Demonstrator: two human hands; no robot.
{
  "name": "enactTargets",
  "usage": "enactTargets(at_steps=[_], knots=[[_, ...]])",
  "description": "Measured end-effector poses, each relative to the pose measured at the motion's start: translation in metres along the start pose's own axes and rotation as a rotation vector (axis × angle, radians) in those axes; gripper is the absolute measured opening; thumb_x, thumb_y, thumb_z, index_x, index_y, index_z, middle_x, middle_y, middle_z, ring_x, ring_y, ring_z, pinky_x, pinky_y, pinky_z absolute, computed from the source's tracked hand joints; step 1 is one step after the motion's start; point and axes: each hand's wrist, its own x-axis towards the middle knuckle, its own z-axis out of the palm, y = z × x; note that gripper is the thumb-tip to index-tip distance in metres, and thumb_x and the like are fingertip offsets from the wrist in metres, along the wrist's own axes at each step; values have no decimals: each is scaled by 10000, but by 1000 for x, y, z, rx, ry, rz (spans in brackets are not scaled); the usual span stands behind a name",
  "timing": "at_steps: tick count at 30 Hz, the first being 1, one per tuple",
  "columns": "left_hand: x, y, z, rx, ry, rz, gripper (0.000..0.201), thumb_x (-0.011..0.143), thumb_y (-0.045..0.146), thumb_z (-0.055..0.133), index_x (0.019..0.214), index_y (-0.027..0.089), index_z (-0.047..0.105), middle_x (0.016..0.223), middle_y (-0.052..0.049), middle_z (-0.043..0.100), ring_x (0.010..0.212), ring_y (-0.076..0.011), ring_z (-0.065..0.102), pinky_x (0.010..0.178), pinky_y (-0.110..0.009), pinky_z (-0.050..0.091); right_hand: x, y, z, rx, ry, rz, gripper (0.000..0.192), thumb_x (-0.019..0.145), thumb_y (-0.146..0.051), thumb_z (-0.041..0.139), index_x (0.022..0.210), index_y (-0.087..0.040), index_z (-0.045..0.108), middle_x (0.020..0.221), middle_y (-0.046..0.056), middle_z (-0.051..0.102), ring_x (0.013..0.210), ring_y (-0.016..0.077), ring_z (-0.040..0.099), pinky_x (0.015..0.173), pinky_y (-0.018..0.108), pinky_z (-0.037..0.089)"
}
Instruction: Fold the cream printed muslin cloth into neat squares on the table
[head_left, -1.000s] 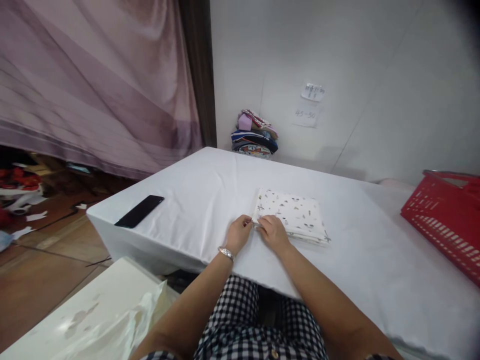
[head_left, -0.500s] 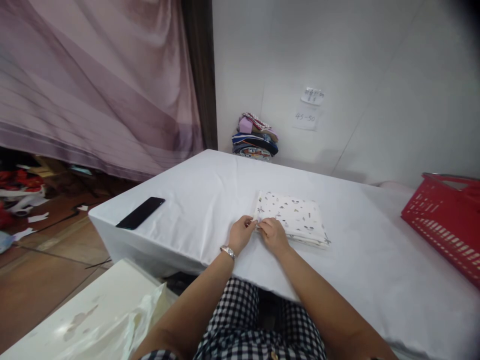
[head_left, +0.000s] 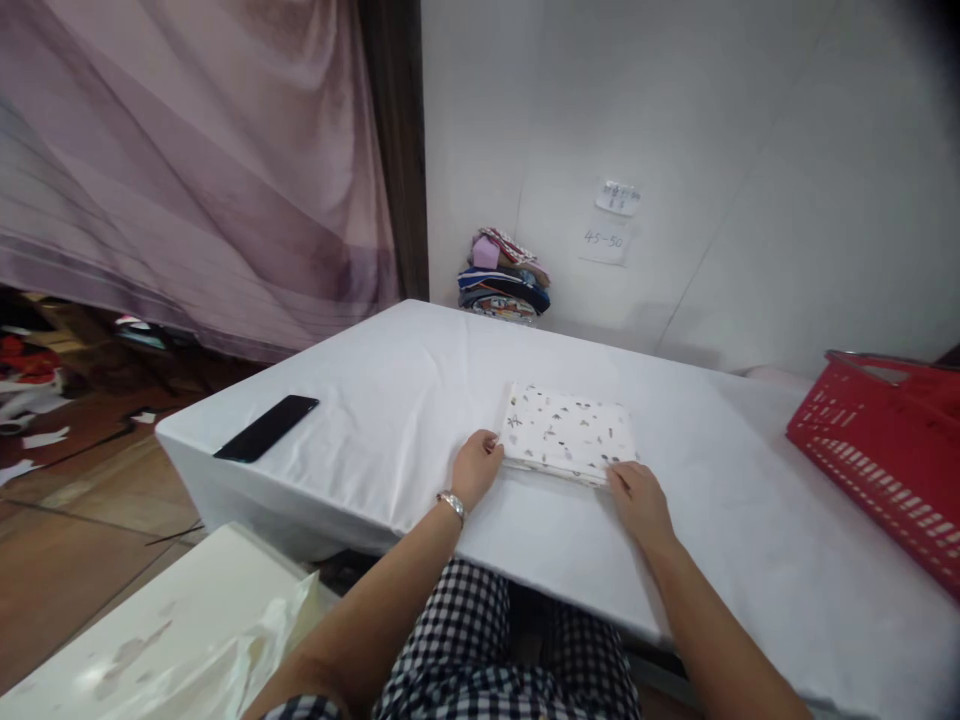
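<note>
the left hand [head_left: 475,468], a metal watch at its wrist, pinches the near left corner of a folded white cloth with small printed marks [head_left: 567,434]. the right hand [head_left: 637,497] grips its near right corner. the cloth lies flat on the white-covered table [head_left: 390,400], a black phone [head_left: 266,427] well to its left.

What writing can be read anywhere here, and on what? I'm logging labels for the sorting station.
"45-50": handwritten on the lower paper note taped to the wall.
Upper paper note: it carries writing, but too small and blurred to read.
Folded printed cloth at the hands: small printed motifs only, no legible words.
Black phone and red basket: no readable text.
</note>
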Motion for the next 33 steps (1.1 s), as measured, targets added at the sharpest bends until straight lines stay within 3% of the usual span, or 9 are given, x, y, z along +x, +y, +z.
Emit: enactTargets(at_steps=[4, 8, 11, 17, 19, 21, 25, 28, 33], knots=[[14, 25, 10, 133, 52, 253, 418, 776, 128, 502, 1191, 162, 543, 1237, -105, 576, 1141, -216, 530, 980, -342, 413, -3, 9, 5, -41, 60, -22, 265, 902, -295, 409, 729, -211, 591, 789, 64, 607, 777, 214, 523, 731, 343, 411], [31, 42, 26, 348, -94, 522, 408, 849, 249, 510, 1253, 195, 514, 1418, -99, 441, 1349, -263, 320, 1114, -465, 237, 0, 7, 11, -69, 79, -14, 242, 887, -263, 420, 700, -212, 565, 740, 50, 581, 732, 199, 501, 713, 330, 396], [37, 35, 36, 479, -216, 481, 401, 887, 351, 472, 1259, 207, 512, 1450, -108, 402, 1388, -295, 240, 1096, -555, 209, -2, 8, 8, -60, 57, -5, 225, 880, -254, 427, 706, -211, 564, 761, 49, 592, 748, 196, 511, 715, 321, 397], [38, 22, 43, 558, -201, 486, 424, 909, 381, 410, 1291, 220, 495, 1462, -101, 388, 1403, -284, 207, 1098, -550, 209, 23, -10, 4, -159, -76, 58, 248, 869, -230, 430, 692, -204, 602, 766, 55, 629, 761, 193, 553, 723, 312, 407], [39, 24, 44, 581, -202, 482, 438, 909, 384, 400, 1305, 218, 485, 1465, -100, 384, 1402, -285, 209, 1101, -548, 206, 49, -18, 8, -176, -124, 10, 222, 875, -247, 435, 847, -198, 649, 959, 80, 662, 926, 215, 574, 831, 339, 407], [39, 25, 44, 604, -209, 473, 454, 914, 395, 380, 1321, 217, 473, 1471, -94, 375, 1402, -287, 209, 1097, -555, 212, 77, -20, 16, -214, -170, -17, 295, 886, -308, 444, 1079, -177, 625, 1251, 118, 572, 1179, 250, 479, 974, 379, 344], [38, 24, 42, 645, -225, 464, 473, 922, 413, 346, 1340, 221, 453, 1484, -78, 355, 1402, -291, 207, 1089, -577, 220, 115, 2, 31, -320, -380, 162, 538, 920, -428, 380, 1365, -126, 410, 1502, 144, 285, 1389, 281, 202, 1085, 452, 192], [35, 27, 39, 675, -234, 470, 465, 924, 410, 337, 1339, 233, 449, 1483, -70, 357, 1401, -284, 210, 1094, -590, 197, 118, 25, 41, -356, -468, 269, 606, 928, -499, 301, 1395, -118, 358, 1509, 142, 267, 1393, 287, 181, 1093, 486, 156], [51, 56, 41, 729, -291, 449, 431, 906, 447, 389, 1239, 220, 539, 1410, -95, 456, 1358, -304, 293, 1087, -615, 171, 111, 39, 50, -370, -443, 257, 629, 925, -528, 256, 1405, -131, 342, 1511, 134, 264, 1394, 284, 170, 1097, 499, 134]])
